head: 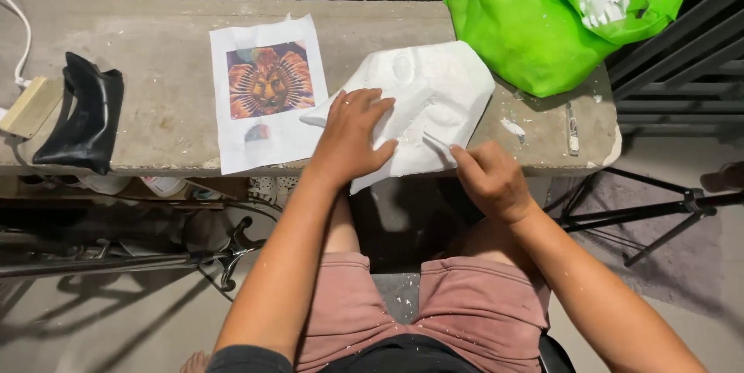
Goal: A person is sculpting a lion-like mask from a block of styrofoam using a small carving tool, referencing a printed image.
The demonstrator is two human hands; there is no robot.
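Note:
A white carved foam block [434, 94] shaped like a mask lies on the concrete ledge [163, 102], overhanging its near edge. My left hand [353, 137] rests flat on the block's lower left part, fingers spread. My right hand [488, 179] grips a thin blade-like tool [435, 141] whose tip touches the block's lower edge. White crumbs dot my shorts and arms.
A printed sheet with a lion-face picture [267, 90] lies left of the block. A black rubbery piece [81, 113] and a beige block with a white cable [31, 106] sit far left. A green bag of white scraps [542, 17] stands right; a pen-like stick [572, 129] is nearby.

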